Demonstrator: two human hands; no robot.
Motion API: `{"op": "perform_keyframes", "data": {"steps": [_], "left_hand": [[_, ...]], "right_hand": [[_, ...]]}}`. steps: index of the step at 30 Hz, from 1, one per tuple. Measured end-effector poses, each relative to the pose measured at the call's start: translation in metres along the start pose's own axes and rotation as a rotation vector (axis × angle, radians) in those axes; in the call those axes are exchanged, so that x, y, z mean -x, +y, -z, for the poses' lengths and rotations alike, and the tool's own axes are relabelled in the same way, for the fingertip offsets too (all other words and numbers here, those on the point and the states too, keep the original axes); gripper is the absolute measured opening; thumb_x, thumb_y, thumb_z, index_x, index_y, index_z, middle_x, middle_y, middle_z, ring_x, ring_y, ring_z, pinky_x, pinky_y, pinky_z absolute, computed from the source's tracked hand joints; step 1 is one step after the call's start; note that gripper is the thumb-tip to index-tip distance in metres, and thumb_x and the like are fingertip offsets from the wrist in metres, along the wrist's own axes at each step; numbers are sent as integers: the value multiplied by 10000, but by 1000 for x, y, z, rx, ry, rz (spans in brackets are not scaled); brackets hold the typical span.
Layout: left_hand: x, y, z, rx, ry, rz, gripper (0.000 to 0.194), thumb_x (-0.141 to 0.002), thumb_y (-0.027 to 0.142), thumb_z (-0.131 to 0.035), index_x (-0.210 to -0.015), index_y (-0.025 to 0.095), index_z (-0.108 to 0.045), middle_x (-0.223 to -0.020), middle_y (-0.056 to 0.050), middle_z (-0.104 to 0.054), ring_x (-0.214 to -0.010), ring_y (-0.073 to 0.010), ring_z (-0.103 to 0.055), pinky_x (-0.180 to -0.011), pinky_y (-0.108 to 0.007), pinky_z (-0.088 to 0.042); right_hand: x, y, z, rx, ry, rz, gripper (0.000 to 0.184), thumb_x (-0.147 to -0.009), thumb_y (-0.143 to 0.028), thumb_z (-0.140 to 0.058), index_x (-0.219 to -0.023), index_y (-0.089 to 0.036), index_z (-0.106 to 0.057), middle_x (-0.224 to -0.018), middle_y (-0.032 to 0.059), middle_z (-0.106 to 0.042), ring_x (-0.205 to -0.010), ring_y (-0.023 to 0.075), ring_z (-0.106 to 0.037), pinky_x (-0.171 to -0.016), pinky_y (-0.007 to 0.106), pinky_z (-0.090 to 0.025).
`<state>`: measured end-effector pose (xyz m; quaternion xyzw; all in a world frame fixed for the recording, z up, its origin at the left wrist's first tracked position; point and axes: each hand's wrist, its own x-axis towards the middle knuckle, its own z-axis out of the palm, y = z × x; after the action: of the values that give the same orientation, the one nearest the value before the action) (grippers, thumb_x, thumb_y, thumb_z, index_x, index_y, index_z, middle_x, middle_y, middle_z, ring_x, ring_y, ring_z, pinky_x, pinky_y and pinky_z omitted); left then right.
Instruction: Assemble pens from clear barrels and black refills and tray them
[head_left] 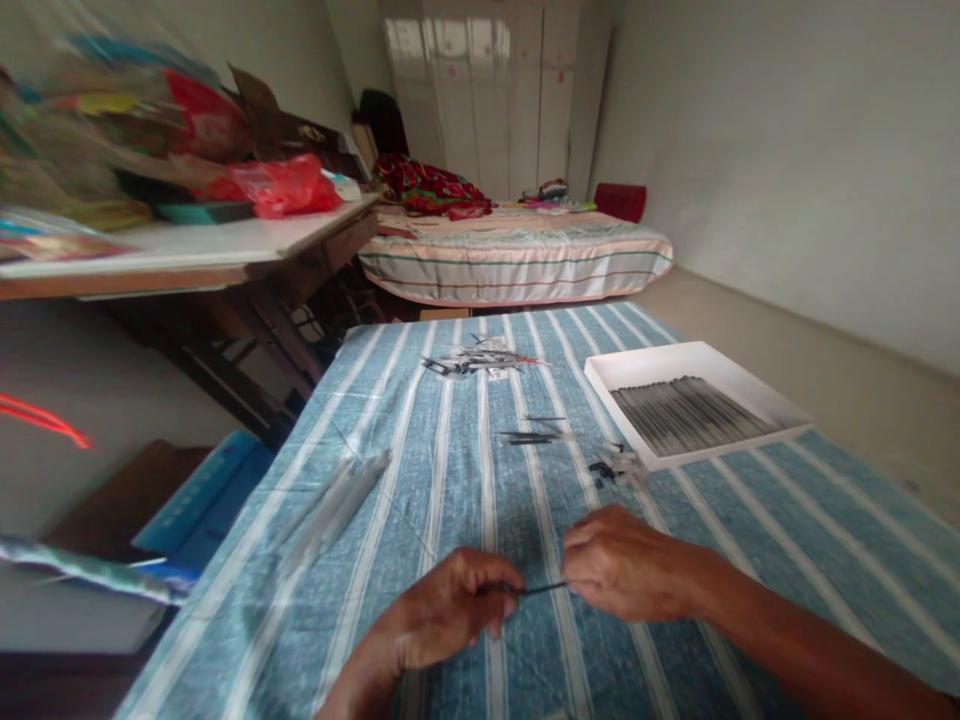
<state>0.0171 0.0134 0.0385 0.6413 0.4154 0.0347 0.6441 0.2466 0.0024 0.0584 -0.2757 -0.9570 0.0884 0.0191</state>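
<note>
Low over the striped cloth, a thin black stick spans the gap between my two hands. Its left end is closed in the fingers of my left hand. The fingers of my right hand are closed around the other end, which they hide. Just beyond my right hand lies a small heap of black and whitish pieces. Several dark slim sticks rest on the cloth farther up. A white open box at the right holds a row of dark slim sticks.
Long translucent strips lie at the cloth's left. A pile of black and pale thin pieces sits near the far edge of the striped tablecloth. A cluttered white table stands left, a bed beyond.
</note>
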Motion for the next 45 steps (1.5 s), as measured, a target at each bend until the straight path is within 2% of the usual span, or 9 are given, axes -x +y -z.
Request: {"op": "perform_keyframes", "data": {"steps": [3, 6, 10, 14, 19, 27, 31, 35, 45], "left_hand": [[-2, 4, -7, 37, -10, -28, 204, -752, 300, -560, -831, 137, -654, -572, 39, -522, -451, -59, -372, -429, -197, -256], [-2, 6, -10, 108, 28, -96, 195, -755, 295, -573, -823, 136, -663, -584, 29, -549, -460, -61, -404, -436, -195, -281], [0, 4, -7, 287, 150, -174, 290, -747, 365, -626, -938, 147, -644, -572, 26, -587, -443, -55, -419, -442, -188, -317], [2, 2, -4, 385, 201, -222, 374, -744, 391, -652, -1040, 162, -637, -574, 15, -620, -410, -42, -407, -421, -179, -297], [1, -1, -4, 444, 201, -300, 383, -759, 387, -647, -1082, 182, -645, -563, 7, -629, -396, -42, -405, -404, -176, -283], [-1, -1, -9, 457, 178, -261, 277, -755, 348, -657, -961, 164, -684, -585, -6, -646, -404, -36, -421, -408, -168, -293], [-3, -2, -11, 451, 168, -261, 286, -778, 319, -633, -1014, 161, -669, -632, -12, -654, -439, -43, -455, -426, -171, -309], [-3, -2, -13, 421, 156, -263, 295, -797, 296, -609, -1059, 165, -646, -665, -13, -656, -469, -50, -478, -434, -174, -301], [-5, 0, -15, 401, 132, -242, 227, -783, 306, -610, -935, 138, -600, -662, -9, -645, -465, -51, -463, -449, -192, -290]], "right_hand": [[-4, -14, -5, -11, 100, -21, 212, -839, -166, -503, -639, -172, -572, -611, -6, -585, -561, 114, -494, -581, 255, -345], [-7, -23, -6, -70, 395, -97, 154, -858, -210, -509, -754, -173, -617, -724, 28, -634, -683, 143, -555, -678, 267, -400], [3, -2, -8, -115, 703, -368, 202, -885, -226, -468, -879, -161, -659, -827, 70, -671, -770, 163, -597, -715, 263, -433], [21, 41, -17, -100, 472, -770, 204, -857, -217, -481, -885, -190, -681, -836, 45, -705, -768, 172, -635, -689, 258, -431], [19, 57, -27, -11, 133, -922, 189, -830, -260, -509, -853, -217, -693, -835, 50, -718, -792, 196, -651, -625, 251, -402], [10, 52, -42, 42, 127, -919, 228, -834, -182, -446, -828, -182, -674, -835, 88, -702, -776, 210, -647, -625, 265, -412], [13, 35, -37, -358, 390, -740, 198, -798, -167, -467, -788, -165, -664, -745, 41, -676, -698, 154, -620, -642, 239, -440], [8, 3, -20, -848, 485, -550, 149, -782, -232, -530, -791, -164, -663, -656, 1, -640, -582, 117, -582, -549, 209, -445], [-5, -19, -15, -989, 506, -452, 153, -814, -227, -524, -823, -148, -654, -633, -2, -599, -562, 102, -566, -544, 206, -451]]}}
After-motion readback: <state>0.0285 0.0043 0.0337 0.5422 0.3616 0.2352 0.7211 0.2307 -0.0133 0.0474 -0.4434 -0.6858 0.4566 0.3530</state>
